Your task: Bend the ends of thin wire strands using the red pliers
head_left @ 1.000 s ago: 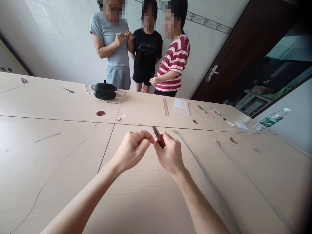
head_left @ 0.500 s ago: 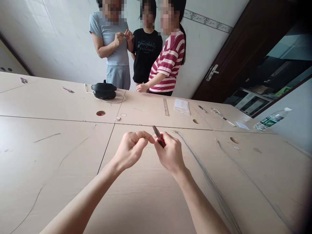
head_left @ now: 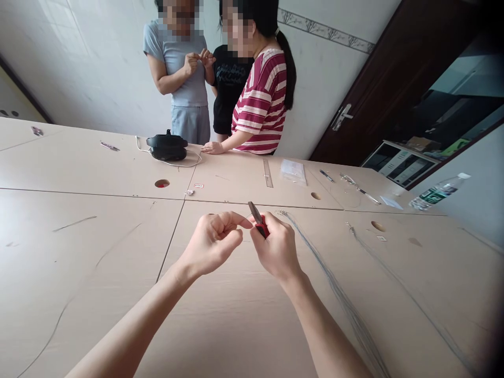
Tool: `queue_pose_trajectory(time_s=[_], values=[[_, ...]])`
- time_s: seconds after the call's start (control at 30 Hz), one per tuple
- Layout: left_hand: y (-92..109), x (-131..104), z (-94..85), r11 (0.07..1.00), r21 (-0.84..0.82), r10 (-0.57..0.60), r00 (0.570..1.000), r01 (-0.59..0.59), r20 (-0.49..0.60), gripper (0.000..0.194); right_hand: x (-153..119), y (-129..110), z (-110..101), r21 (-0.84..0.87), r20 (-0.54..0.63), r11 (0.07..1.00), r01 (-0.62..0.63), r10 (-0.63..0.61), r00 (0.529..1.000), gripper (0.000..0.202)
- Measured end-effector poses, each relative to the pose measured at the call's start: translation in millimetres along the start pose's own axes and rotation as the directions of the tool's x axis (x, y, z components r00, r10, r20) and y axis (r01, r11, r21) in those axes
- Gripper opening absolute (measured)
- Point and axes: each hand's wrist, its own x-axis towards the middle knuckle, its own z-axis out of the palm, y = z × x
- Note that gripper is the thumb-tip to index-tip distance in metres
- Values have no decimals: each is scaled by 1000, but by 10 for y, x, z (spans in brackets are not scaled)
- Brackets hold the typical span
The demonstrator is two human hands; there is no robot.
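My right hand [head_left: 277, 244] is wrapped round red-handled pliers [head_left: 260, 221], whose dark jaws point up and to the left. Beside it my left hand [head_left: 216, 241] has its fingers curled, and its index fingertip reaches the pliers and the right fingertips. A thin wire seems to pass near the fingertips, too fine to follow. To the right of my hands a bundle of thin grey wires [head_left: 334, 286] runs along the table [head_left: 220, 325] toward the near edge. Another thin bundle [head_left: 401, 286] lies further right.
Across the table are a black device [head_left: 167, 146] with a white cable, a ruler [head_left: 268, 173], a plastic bag [head_left: 293, 172], a pen [head_left: 326, 176] and a bottle [head_left: 439, 193]. A loose wire [head_left: 59, 320] lies at left. Three people stand behind the table.
My left thumb has moved back from the index fingertip, which now extends further toward the pliers. The person in the striped shirt has moved left, with a hand now on the table edge.
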Motion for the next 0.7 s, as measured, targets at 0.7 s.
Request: queue_pose_trajectory(time_s=[0.7], values=[[-37,4,28,996,10,86,995,-86,-59,20,17,20,14,28,30,1000,3,-4,1000,13]])
